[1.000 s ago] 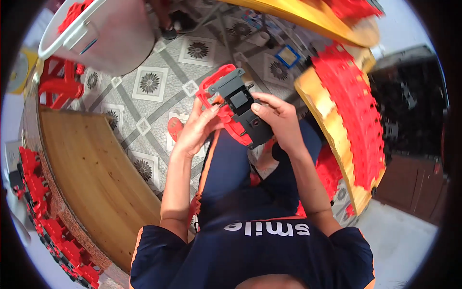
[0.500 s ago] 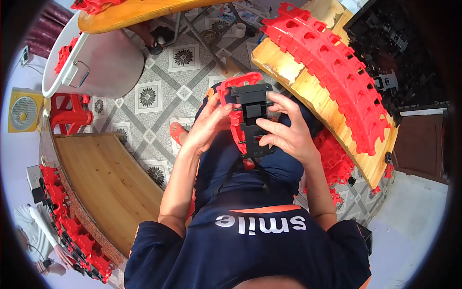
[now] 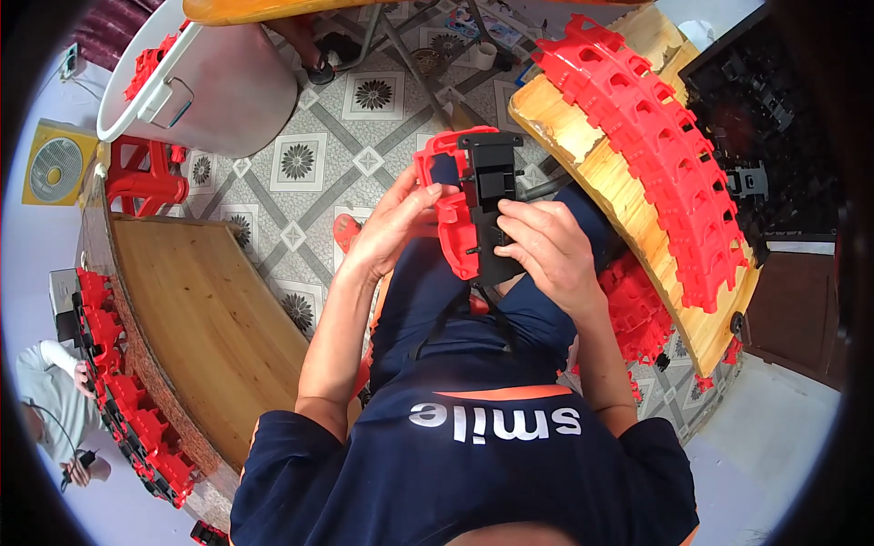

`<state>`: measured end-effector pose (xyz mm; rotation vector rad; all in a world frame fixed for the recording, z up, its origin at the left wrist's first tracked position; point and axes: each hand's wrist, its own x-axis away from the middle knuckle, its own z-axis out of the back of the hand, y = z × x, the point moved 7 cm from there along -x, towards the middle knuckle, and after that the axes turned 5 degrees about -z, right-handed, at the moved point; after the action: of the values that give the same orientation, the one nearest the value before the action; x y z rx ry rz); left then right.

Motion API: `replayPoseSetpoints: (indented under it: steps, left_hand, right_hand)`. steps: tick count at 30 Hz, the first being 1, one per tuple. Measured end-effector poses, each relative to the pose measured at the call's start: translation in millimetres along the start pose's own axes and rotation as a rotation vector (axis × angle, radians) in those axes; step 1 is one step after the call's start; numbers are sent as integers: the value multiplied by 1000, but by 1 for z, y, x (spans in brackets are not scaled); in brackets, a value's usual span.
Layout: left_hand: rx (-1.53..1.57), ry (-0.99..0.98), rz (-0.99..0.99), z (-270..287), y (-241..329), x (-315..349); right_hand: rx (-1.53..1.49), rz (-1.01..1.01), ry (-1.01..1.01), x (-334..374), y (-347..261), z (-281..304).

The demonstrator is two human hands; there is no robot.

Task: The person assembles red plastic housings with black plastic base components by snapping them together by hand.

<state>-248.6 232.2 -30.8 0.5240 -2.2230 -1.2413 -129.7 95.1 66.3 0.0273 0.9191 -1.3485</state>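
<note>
In the head view we see both hands raised over the lap, working on 1 assembly: a red plastic part point(image 3: 448, 214) with a black plastic part point(image 3: 492, 205) set against its right side. The left hand point(image 3: 393, 223) has its grip clenched on the red plastic part, fingers curled over its left edge and thumb near the top. The right hand point(image 3: 544, 250) has its grip grasping the black plastic part from the lower right, fingertips pressed on its face. The 2 pieces touch along their length and stand roughly upright, above the knees and over the patterned tiled floor point(image 3: 314, 177).

To our right, a wooden desk point(image 3: 637, 209) carries a long stack of red parts point(image 3: 669, 155); more red pieces lie on the floor beneath it. To our left, another wooden desk point(image 3: 214, 309) has a row of red parts point(image 3: 123, 400) along its far edge. A large grey tub point(image 3: 218, 86) stands ahead on the left, with a red stool point(image 3: 141, 173) just beside it. Another person point(image 3: 50, 400) sits at the far left.
</note>
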Motion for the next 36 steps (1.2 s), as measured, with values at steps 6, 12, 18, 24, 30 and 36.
replayPoseSetpoints:
  steps: [6, 12, 18, 24, 30, 36]
  left_hand:
    - [-11, -56, -36, -10, 5, -1]
    - [-20, -67, -61, -10, 5, -1]
    - [-140, -48, -247, -10, 2, -2]
    - [-112, -16, -264, -36, 4, 9]
    - [-610, 65, -514, -38, 9, 9]
    - [-515, 399, -618, 6, 23, 27]
  right_hand:
    - [28, 8, -34, -4, 0, -8]
    - [125, 67, -53, -3, -7, -11]
    - [125, 116, -89, -10, -18, -16]
    - [-441, -399, 338, -11, 49, -11]
    - [-967, -557, 79, -40, 55, -37]
    - [-988, -528, -114, -77, 36, -82]
